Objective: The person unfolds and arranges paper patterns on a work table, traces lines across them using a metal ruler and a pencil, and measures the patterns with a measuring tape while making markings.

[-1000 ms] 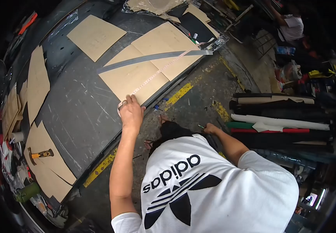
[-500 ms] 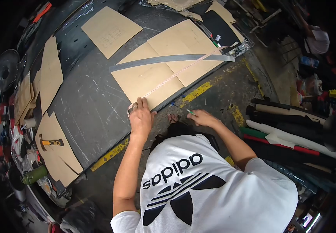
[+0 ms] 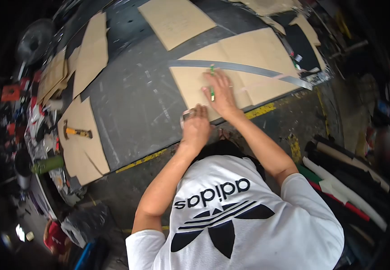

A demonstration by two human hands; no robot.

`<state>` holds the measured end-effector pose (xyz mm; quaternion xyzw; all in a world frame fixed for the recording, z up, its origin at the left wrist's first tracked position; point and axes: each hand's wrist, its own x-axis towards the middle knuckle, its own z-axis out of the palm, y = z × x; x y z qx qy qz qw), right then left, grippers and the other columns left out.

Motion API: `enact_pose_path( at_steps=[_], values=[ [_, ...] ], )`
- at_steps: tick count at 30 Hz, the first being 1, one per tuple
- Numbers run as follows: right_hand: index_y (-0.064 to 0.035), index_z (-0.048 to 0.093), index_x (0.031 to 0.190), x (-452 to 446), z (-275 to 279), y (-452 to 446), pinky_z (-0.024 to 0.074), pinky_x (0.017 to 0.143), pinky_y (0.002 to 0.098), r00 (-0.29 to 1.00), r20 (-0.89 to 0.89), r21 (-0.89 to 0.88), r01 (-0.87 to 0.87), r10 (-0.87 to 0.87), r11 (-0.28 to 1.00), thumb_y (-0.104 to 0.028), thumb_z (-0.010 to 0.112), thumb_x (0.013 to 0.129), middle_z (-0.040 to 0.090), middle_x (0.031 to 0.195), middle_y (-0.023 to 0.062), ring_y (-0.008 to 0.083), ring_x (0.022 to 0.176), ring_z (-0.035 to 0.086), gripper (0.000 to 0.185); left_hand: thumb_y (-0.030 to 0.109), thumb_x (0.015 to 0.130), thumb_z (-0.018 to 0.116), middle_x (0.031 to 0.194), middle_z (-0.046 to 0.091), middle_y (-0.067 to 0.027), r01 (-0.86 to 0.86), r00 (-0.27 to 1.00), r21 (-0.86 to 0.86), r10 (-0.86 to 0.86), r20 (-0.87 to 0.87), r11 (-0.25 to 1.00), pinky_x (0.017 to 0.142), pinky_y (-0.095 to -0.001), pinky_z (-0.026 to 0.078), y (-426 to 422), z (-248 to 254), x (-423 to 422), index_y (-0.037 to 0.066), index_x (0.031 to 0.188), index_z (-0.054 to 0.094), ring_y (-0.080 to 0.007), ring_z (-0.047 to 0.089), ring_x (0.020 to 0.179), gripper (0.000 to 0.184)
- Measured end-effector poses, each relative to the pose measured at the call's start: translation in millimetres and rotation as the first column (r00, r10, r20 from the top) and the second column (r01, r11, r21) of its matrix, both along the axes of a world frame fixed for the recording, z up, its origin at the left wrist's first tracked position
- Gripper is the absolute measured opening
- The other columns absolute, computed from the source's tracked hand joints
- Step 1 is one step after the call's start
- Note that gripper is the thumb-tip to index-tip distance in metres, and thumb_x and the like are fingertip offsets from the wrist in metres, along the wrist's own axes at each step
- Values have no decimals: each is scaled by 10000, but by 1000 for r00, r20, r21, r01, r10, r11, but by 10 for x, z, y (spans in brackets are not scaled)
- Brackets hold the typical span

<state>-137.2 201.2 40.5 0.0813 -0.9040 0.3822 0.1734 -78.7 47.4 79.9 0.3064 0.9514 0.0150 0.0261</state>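
Observation:
My left hand (image 3: 196, 128) is at the near left corner of a tan cardboard sheet (image 3: 260, 49), fingers curled over the end of a pale measuring tape (image 3: 274, 83). The tape's middle is blurred and partly hidden behind my right hand (image 3: 223, 93). That hand is over the cardboard and holds a green pen (image 3: 212, 93), whose other end shows past the fingers. Just beyond the fingertips, a long grey strip (image 3: 244, 68), slightly curved, lies across the sheet and sticks out over its right edge.
More cardboard pieces (image 3: 177, 22) lie on the dark worktable (image 3: 136, 90). A hammer (image 3: 78, 132) rests on the left piece, with a green bottle (image 3: 47, 165) near it. Rolls of material (image 3: 343, 180) are stacked at right. A person in red (image 3: 55, 237) is at lower left.
My right hand has moved from beside the table up over the cardboard, bringing the pen. My left hand stays at the sheet's corner. The whole view has shifted, moving the table rightward in the picture.

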Motion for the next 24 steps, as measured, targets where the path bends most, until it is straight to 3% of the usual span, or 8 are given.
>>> enact_pose_path(
  at_steps=[6, 8, 11, 13, 17, 18, 20, 24],
  values=[
    [-154, 498, 1446, -79, -179, -195, 201, 1199, 627, 982, 65, 410, 137, -179, 902, -380, 599, 994, 460, 1550, 116, 401, 1515, 269, 516, 406, 768, 819, 1313, 648, -156, -2, 1000, 35, 2, -14, 999, 968, -360, 500, -105, -16, -83, -15, 1322, 598, -285, 648, 1165, 730],
    [-140, 536, 1413, -66, -132, -191, 213, 1195, 616, 978, 118, 493, 91, -170, 865, -410, 581, 997, 502, 1514, 119, 401, 1500, 295, 498, 391, 761, 816, 1263, 673, -154, 12, 953, 46, -25, 302, 999, 923, -390, 524, -151, 26, -208, -5, 1209, 670, -297, 669, 1120, 616],
    [-107, 640, 1283, -137, -191, -143, 276, 1172, 580, 988, 123, 372, 45, -97, 927, -325, 650, 969, 639, 1322, 179, 415, 1357, 481, 382, 230, 795, 744, 849, 726, -179, 48, 867, 404, -239, 437, 913, 734, -510, 558, -229, 380, -381, 56, 871, 744, -364, 718, 852, 190],
    [-101, 637, 1282, -127, -178, -196, 295, 1157, 562, 994, 10, 427, 92, -107, 900, -298, 677, 966, 639, 1319, 184, 409, 1330, 500, 374, 224, 770, 703, 797, 717, -171, 378, 824, 591, -550, 137, 713, 671, -510, 549, 73, 502, -327, 94, 864, 752, -393, 701, 766, 168],
    [-113, 588, 1340, -151, -213, -148, 214, 1208, 577, 992, 71, 531, 54, -108, 846, -360, 642, 995, 532, 1496, 153, 378, 1478, 357, 428, 335, 791, 717, 830, 745, -108, 168, 339, 959, -900, -272, -227, 731, -452, 559, 8, 2150, 134, 135, 885, 790, -330, 714, 798, 233],
    [-115, 566, 1360, -164, -241, -110, 209, 1209, 579, 987, 105, 550, 43, -120, 834, -375, 625, 1006, 487, 1542, 135, 364, 1499, 324, 443, 381, 863, 691, 961, 775, -52, 251, 275, 917, -885, -375, -310, 751, -405, 553, 42, 2390, 250, 162, 1014, 796, -239, 723, 906, 286],
    [-118, 544, 1380, -165, -240, -111, 205, 1210, 581, 985, 131, 578, 19, -115, 816, -390, 608, 1017, 442, 1587, 118, 351, 1520, 291, 458, 357, 1008, 647, 1096, 694, -286, 75, -71, 900, -902, -425, -430, 900, -491, 513, -230, 2878, 399, 57, 1140, 710, -382, 681, 985, 334],
    [-117, 534, 1388, -161, -223, -115, 195, 1213, 571, 982, 141, 588, 18, -125, 809, -397, 601, 1023, 441, 1589, 115, 349, 1520, 291, 465, 308, 1015, 618, 1077, 701, -278, 158, -32, 785, -798, -602, -599, 878, -463, 519, -225, 2960, 595, 9, 1138, 700, -410, 669, 986, 334]
  ],
)
